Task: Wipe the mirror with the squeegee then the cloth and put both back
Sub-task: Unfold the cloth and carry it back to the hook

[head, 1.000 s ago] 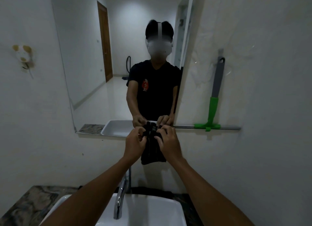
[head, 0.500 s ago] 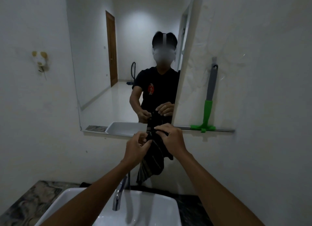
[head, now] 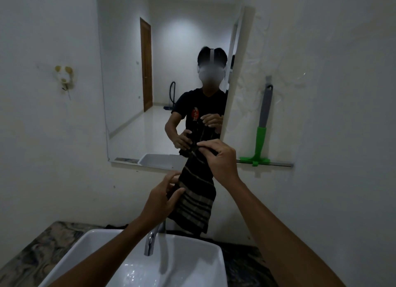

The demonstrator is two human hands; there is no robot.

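So both hands were on the cloth, a dark, limp, striped rag hanging just below the mirror. Right hand pinched its top edge, left hand gripped lower. Squeegee, grey-and-green plastic, hung right of the mirror.

Head view, close, facing mirror, downward tilt
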